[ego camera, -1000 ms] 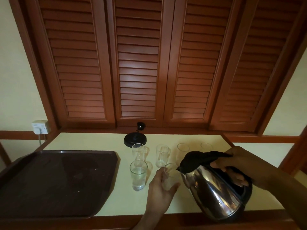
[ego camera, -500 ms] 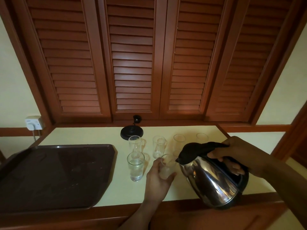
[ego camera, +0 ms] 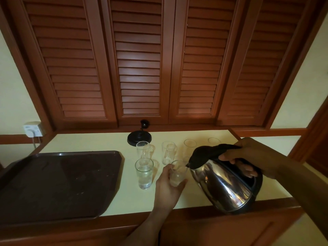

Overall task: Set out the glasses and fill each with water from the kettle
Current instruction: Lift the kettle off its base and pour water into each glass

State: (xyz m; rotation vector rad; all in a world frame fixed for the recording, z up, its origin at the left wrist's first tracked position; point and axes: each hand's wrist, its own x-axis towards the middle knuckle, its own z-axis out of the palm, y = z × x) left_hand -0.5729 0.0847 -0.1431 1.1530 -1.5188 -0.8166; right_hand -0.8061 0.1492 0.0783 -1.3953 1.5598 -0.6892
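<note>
Left hand (ego camera: pixel 168 189): curled round the held glass (ego camera: pixel 177 172), upright near the front of the desk (ego camera: pixel 127 196).
Kettle (ego camera: pixel 225 183): tilted, spout just beside the held rim; its handle is gripped by the right hand (ego camera: pixel 248 155).
Pour: best done slowly, spout centred over the rim, and stopped near the level of the filled glass (ego camera: pixel 144 173).
Back row (ego camera: pixel 168 152): 4 glasses, seemingly empty, are left to be filled.

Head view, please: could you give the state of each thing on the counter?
Shiny steel kettle: tilted, held by right hand.
Clear glass at spout: held by left hand.
Front-left clear glass: upright, part-filled.
Four rear clear glasses: upright, apparently empty.
Black round kettle base: unoccupied.
</note>
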